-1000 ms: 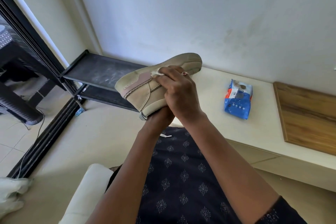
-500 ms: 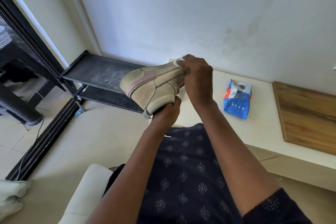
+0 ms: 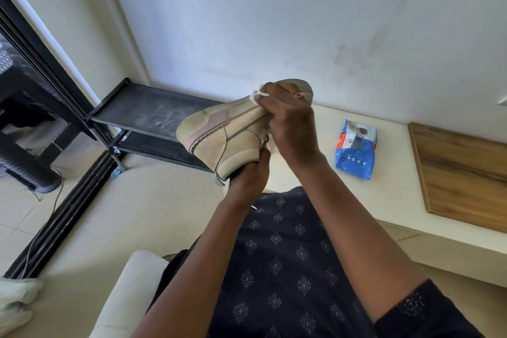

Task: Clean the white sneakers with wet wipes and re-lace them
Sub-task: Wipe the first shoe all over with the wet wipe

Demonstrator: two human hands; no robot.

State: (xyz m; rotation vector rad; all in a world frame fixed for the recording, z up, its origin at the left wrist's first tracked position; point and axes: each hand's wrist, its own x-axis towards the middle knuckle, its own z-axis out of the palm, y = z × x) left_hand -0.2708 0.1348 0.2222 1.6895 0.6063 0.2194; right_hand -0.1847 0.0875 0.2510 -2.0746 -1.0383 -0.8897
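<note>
head view: left hand (image 3: 248, 173) grips sneaker (image 3: 219, 140) from below; right hand (image 3: 290, 123) pinches wipe (image 3: 258, 94) against its upper. pack (image 3: 355, 149) near back edge of ledge (image 3: 384, 200).

The sneaker (image 3: 219, 140), beige-white with a pink heel panel, is held up tilted, heel to the left and toe far right, with the left hand (image 3: 248, 173) gripping it from beneath. The right hand (image 3: 290, 123) presses a crumpled white wet wipe (image 3: 258, 94) against its side. The blue wipes pack (image 3: 356, 149) lies on the worktop (image 3: 389, 200) to the right.
</note>
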